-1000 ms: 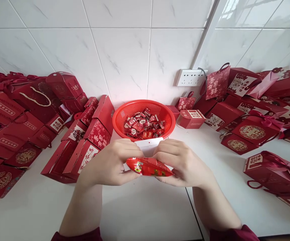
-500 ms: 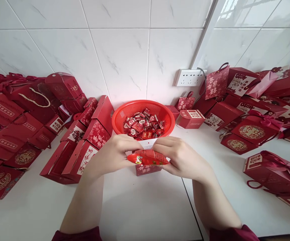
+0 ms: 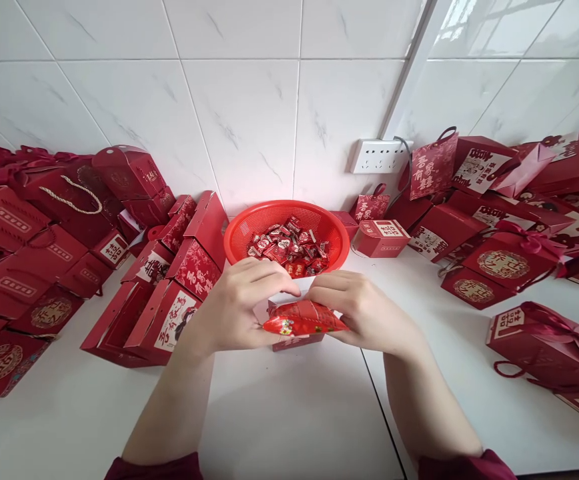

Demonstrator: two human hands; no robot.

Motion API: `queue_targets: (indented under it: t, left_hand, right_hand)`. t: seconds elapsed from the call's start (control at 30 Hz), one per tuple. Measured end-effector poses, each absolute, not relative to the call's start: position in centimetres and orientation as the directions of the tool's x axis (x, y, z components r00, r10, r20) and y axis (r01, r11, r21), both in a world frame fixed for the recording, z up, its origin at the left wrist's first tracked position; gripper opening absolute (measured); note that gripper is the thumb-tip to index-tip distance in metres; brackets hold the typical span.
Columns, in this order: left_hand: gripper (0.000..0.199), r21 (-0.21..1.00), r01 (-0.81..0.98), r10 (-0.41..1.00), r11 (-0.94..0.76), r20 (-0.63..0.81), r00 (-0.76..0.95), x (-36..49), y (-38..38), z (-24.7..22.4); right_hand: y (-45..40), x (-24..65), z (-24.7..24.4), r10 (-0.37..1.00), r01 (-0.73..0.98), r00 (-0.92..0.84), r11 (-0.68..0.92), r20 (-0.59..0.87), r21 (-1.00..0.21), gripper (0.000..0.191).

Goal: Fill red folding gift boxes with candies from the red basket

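A shiny red packet (image 3: pixel 307 319) printed with small figures lies across the space between my hands, just above a small red gift box (image 3: pixel 297 343). My right hand (image 3: pixel 362 308) pinches the packet's right end. At the packet's left end is my left hand (image 3: pixel 239 303), its upper finger stretched toward the box top and apart from the thumb below; the packet's tip lies against this hand. The packet and hands cover most of the box, and some left fingertips are hidden.
Behind the hands stands a red plastic basket (image 3: pixel 337 243) of wrapped candies (image 3: pixel 289 247). Red gift boxes (image 3: pixel 174 307) crowd the left side, with more boxes (image 3: pixel 502 263) piled on the right. A power strip (image 3: pixel 379 157) is fixed to the tiled wall (image 3: pixel 239 127).
The packet has shifted slightly right with my right hand. My left hand has loosened, its upper finger lifting away from the packet. The box's pale flap shows less.
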State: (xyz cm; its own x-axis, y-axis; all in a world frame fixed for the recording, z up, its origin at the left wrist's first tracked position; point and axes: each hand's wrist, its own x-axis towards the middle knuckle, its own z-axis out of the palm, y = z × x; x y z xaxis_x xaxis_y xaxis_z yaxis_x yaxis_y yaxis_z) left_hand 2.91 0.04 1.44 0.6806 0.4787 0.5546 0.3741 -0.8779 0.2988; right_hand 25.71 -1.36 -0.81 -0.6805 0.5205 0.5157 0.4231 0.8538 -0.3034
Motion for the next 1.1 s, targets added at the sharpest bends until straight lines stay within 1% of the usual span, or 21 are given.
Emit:
queue_targets:
  t: [0.1, 0.27, 0.37, 0.47, 0.6, 0.7, 0.8, 0.93, 1.0, 1.1]
  left_hand:
    - [0.027, 0.283, 0.347, 0.448, -0.894, 0.559, 0.698, 3.3, 0.0, 1.4]
    - [0.019, 0.260, 0.357, 0.438, -0.897, 0.633, 0.639, 3.5, 0.3, 0.8]
    - [0.019, 0.261, 0.384, 0.458, -0.886, 0.624, 0.633, 3.5, 0.5, 0.5]
    - [0.016, 0.300, 0.390, 0.490, -0.871, 0.586, 0.645, 3.3, 0.6, 0.6]
    - [0.016, 0.360, 0.335, 0.488, -0.871, 0.544, 0.683, 3.2, 0.6, 1.0]
    - [0.016, 0.359, 0.321, 0.477, -0.877, 0.559, 0.678, 3.2, 0.7, 0.9]
    - [0.015, 0.304, 0.354, 0.466, -0.885, 0.595, 0.655, 3.4, 0.8, 0.6]
    - [0.026, 0.252, 0.411, 0.476, -0.876, 0.592, 0.651, 3.4, 0.9, 0.4]
    - [0.029, 0.255, 0.436, 0.500, -0.863, 0.557, 0.663, 3.4, 0.8, 0.5]
    - [0.039, 0.309, 0.498, 0.586, -0.810, 0.436, 0.683, 3.5, 0.5, 0.8]
  right_hand:
    - [-1.3, 25.6, -0.9, 0.553, 0.443, -0.703, 0.832, 0.448, -0.333, 0.026]
    - [-1.2, 25.7, -0.8, 0.651, 0.506, -0.675, 0.751, 0.347, -0.424, 0.031]
    - [-1.2, 26.0, -0.7, 0.680, 0.528, -0.658, 0.722, 0.322, -0.447, 0.029]
    - [-1.2, 26.3, -0.6, 0.677, 0.507, -0.640, 0.728, 0.364, -0.462, 0.026]
    - [-1.3, 26.7, -0.4, 0.633, 0.390, -0.571, 0.769, 0.522, -0.506, 0.029]
    - [-1.4, 26.9, -0.4, 0.604, 0.328, -0.519, 0.794, 0.605, -0.512, 0.023]
    - [-1.4, 26.9, -0.4, 0.616, 0.363, -0.499, 0.787, 0.609, -0.498, 0.018]
    - [-1.4, 26.7, -0.5, 0.619, 0.330, -0.517, 0.782, 0.591, -0.529, 0.019]
    - [-1.2, 26.5, -0.6, 0.599, 0.308, -0.535, 0.795, 0.596, -0.522, 0.018]
    - [-1.0, 26.2, -0.8, 0.538, 0.325, -0.534, 0.843, 0.653, -0.428, 0.019]
